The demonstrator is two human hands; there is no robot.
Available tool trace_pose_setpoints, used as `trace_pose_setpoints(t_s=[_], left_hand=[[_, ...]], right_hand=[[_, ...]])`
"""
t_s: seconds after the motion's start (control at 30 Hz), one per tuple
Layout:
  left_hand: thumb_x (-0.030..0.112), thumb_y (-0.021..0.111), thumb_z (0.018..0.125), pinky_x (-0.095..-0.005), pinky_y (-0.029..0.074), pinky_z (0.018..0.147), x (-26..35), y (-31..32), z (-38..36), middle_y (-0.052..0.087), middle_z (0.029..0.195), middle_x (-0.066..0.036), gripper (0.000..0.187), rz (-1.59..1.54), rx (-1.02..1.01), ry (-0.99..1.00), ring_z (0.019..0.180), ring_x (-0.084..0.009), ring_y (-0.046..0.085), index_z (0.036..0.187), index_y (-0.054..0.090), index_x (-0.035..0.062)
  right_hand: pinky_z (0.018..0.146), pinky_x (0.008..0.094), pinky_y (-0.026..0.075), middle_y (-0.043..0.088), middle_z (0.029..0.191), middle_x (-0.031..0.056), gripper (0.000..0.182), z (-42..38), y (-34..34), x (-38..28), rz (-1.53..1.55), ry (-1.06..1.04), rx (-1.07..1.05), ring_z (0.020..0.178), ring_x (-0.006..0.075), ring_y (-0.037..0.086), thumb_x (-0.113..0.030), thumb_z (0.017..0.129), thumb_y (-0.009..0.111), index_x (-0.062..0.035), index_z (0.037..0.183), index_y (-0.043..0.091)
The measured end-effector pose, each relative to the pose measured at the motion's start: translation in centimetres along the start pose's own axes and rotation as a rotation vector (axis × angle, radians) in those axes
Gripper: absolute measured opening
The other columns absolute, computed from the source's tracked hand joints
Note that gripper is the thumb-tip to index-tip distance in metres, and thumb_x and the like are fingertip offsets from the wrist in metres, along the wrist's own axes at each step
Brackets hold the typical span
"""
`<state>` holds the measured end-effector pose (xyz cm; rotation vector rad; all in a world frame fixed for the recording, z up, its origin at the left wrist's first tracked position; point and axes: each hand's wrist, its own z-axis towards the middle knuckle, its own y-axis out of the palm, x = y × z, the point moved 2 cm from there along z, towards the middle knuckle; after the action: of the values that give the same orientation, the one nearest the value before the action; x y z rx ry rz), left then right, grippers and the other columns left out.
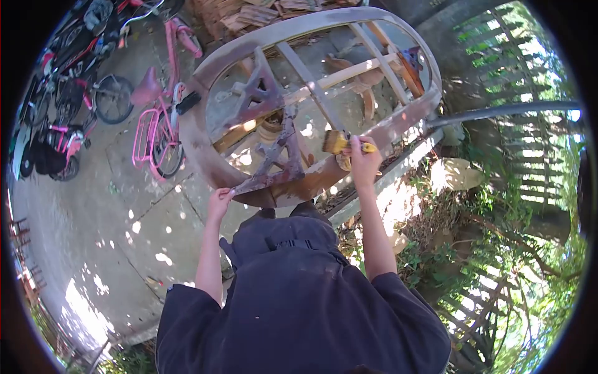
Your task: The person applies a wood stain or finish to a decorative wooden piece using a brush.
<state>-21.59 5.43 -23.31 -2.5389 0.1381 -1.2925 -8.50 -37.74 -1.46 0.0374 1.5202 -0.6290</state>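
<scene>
My right hand (365, 163) is closed around the yellow handle of a paintbrush (338, 142). Its wide bristle end points left, over the near side of a large oval wooden frame (198, 156). At the frame's near left, my left hand (219, 201) pinches the pointed corner of a dark brown, triangular wooden bracket (265, 181) with cut-out openings. A similar dark bracket (256, 93) sits farther in. Pale slats (308, 84) cross the frame's inside, and a third dark piece (411, 59) stands at its far right end.
A pink bicycle (146, 93) stands left of the frame, with more bikes (65, 106) beyond it on the concrete floor (124, 230). Stacked wood (249, 15) lies at the back. On the right are a metal pole (504, 112), a slatted fence (523, 75) and plants (430, 243).
</scene>
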Motion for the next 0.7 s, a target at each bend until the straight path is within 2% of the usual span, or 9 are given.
trace_pose_setpoints(t_s=[0.17,0.23,0.27,0.33,0.4,0.47,0.57,0.63,0.7], left_hand=[[0.035,0.081,0.093,-0.0335,0.056,0.088,-0.6,0.5,-0.1,0.076,0.104,-0.010,0.044,-0.038,0.022,-0.055,0.096,-0.0178,0.070,0.118,0.073,0.0001],[0.037,0.081,0.094,-0.0348,0.055,0.092,-1.5,0.6,0.2,0.077,0.105,-0.011,0.044,-0.026,0.040,-0.028,0.100,-0.0195,0.070,0.119,0.074,0.0014],[0.037,0.081,0.094,-0.0348,0.055,0.092,-1.9,0.7,0.3,0.077,0.105,-0.011,0.044,-0.037,0.049,-0.036,0.100,-0.0195,0.070,0.119,0.074,0.0014],[0.038,0.080,0.094,-0.0355,0.054,0.093,-2.0,0.8,0.3,0.077,0.107,-0.011,0.044,-0.052,0.046,-0.015,0.102,-0.0205,0.070,0.119,0.075,0.0023],[0.038,0.080,0.094,-0.0357,0.054,0.093,-1.7,0.8,0.0,0.076,0.108,-0.011,0.044,-0.050,0.065,-0.008,0.103,-0.0203,0.070,0.119,0.075,0.0023],[0.038,0.080,0.094,-0.0359,0.054,0.093,-1.8,0.9,-0.3,0.076,0.108,-0.010,0.043,-0.043,0.081,0.004,0.103,-0.0201,0.070,0.119,0.075,0.0023],[0.037,0.080,0.094,-0.0357,0.054,0.093,-1.4,1.1,-0.5,0.076,0.108,-0.010,0.042,-0.051,0.095,0.032,0.103,-0.0198,0.069,0.117,0.075,0.0020],[0.036,0.080,0.094,-0.0355,0.053,0.093,-1.4,1.2,-0.7,0.076,0.107,-0.009,0.040,-0.107,0.103,0.002,0.102,-0.0190,0.068,0.116,0.076,0.0020],[0.035,0.080,0.094,-0.0352,0.053,0.093,-1.6,1.2,-0.5,0.076,0.107,-0.009,0.040,-0.104,0.094,0.010,0.101,-0.0188,0.068,0.116,0.076,0.0021]], right_hand=[[0.061,0.0244,0.058,0.073,0.083,0.0076,0.022,0.6,8.8,4.8,0.136,0.073,-0.290,0.070,0.0111,0.074,-0.016,0.103,0.070,0.0056,0.104,0.069],[0.064,0.0312,0.057,0.074,0.085,0.0121,0.019,1.0,11.0,5.4,-0.159,-0.110,-0.318,0.071,0.0193,0.075,-0.016,0.101,0.071,0.0028,0.105,0.070],[0.064,0.0312,0.057,0.074,0.085,0.0121,0.019,0.8,11.4,5.4,-0.162,-0.115,-0.333,0.071,0.0193,0.075,-0.016,0.101,0.071,0.0028,0.105,0.070],[0.076,0.0459,0.054,0.072,0.098,0.0212,0.014,0.4,12.1,4.8,-0.205,-0.384,-0.234,0.089,0.0444,0.069,-0.014,0.098,0.069,-0.0032,0.106,0.070],[0.078,0.0474,0.054,0.070,0.101,0.0204,0.013,-1.2,12.9,4.5,-0.246,-0.311,-0.297,0.092,0.0431,0.069,-0.015,0.098,0.069,-0.0034,0.103,0.069],[0.075,0.0482,0.054,0.069,0.097,0.0197,0.012,-3.7,13.2,3.2,-0.295,-0.432,-0.365,0.090,0.0435,0.068,-0.015,0.098,0.071,-0.0028,0.100,0.070],[0.076,0.0494,0.054,0.068,0.095,0.0188,0.010,-7.4,13.5,2.2,-0.317,-0.441,-0.529,0.093,0.0438,0.067,-0.012,0.098,0.070,-0.0020,0.099,0.069],[0.076,0.0484,0.055,0.068,0.098,0.0188,0.008,-9.3,14.0,1.7,-0.269,-0.572,-0.760,0.089,0.0429,0.069,-0.009,0.096,0.070,-0.0042,0.101,0.068],[0.077,0.0463,0.056,0.068,0.098,0.0187,0.010,-9.0,14.2,1.6,-0.176,-0.507,-0.749,0.090,0.0426,0.068,-0.009,0.096,0.070,-0.0042,0.105,0.069]])
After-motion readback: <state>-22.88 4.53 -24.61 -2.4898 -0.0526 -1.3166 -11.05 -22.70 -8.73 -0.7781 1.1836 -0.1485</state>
